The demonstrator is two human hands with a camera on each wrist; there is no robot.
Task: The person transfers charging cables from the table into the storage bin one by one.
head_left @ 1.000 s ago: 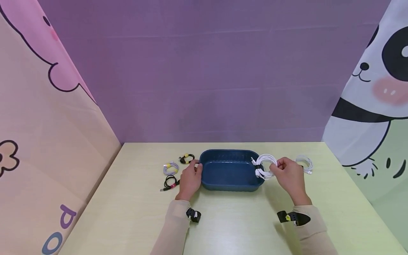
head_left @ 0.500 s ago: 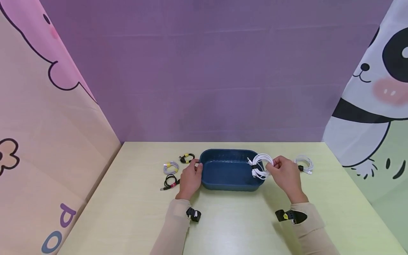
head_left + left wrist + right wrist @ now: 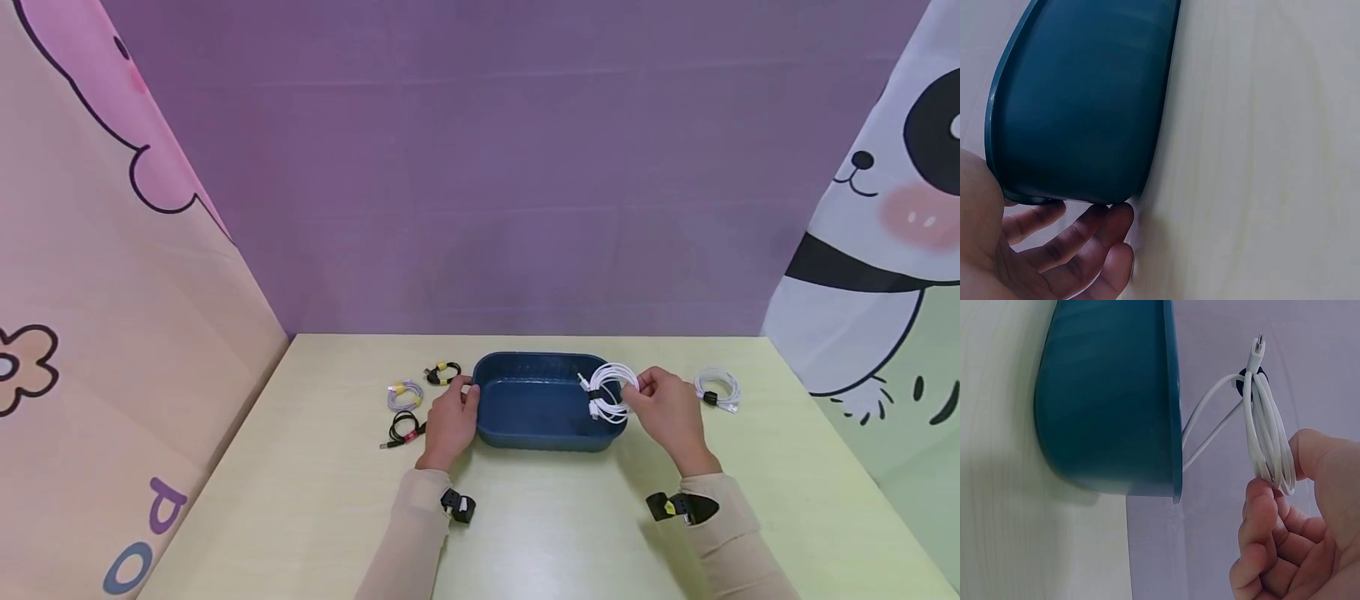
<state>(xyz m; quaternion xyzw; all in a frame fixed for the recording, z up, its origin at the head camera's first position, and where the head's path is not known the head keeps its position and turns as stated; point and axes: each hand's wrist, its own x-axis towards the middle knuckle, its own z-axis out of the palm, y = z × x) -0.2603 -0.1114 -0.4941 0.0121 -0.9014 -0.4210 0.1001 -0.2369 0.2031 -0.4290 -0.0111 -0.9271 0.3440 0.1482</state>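
- The blue tub (image 3: 543, 439) sat on the pale table (image 3: 555, 525). I used it as the middle of my clock, with 12 at the back wall.
- The right hand (image 3: 670, 417) was at 3 o'clock. It pinched a white cord (image 3: 1267, 437) between thumb and fingers.
- That cord was wound in a loop and held by a black tie (image 3: 1242, 387). It was over the tub's 3 o'clock end. Up close, one plug with a metal tip poked up, and some cord went out of sight behind the rim. I couldn't tell if it touched the tub.
- The left hand (image 3: 447, 425) was at 9 o'clock, gripping that end of the tub, with bent fingers touching the outside. The two hands were well apart.
- Past the left hand lay three little cords: a grey cord (image 3: 397, 389) at 9 o'clock, a black cord (image 3: 410, 435) with a red tie between 8 and 9, and a small cord (image 3: 433, 376), black with yellow bits, between 9 and 10.
- Past the right hand, at 3 o'clock, lay a pale cord (image 3: 723, 403) with a dark tie.
- A purple cloth (image 3: 480, 167) hung at 12.
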